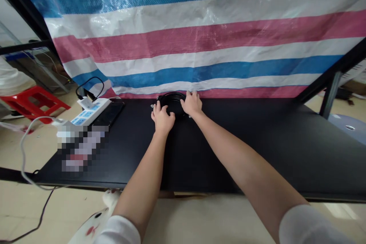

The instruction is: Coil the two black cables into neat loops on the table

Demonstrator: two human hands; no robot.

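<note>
Seemingly flat blk cable coil [173, 96], opening up, btwn hands [163, 120]

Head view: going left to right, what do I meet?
Red stool → white power strip → left hand → right hand → round grey object. The coiled black cable overlaps both hands, so it gets no place of its own.

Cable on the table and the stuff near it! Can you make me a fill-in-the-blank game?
The left hand and the right hand are at a coiled cable whose colour is ____.
The power strip is toward the ____ end of the table.
The stool is coloured ____.
Missing words: black; left; red.
</note>
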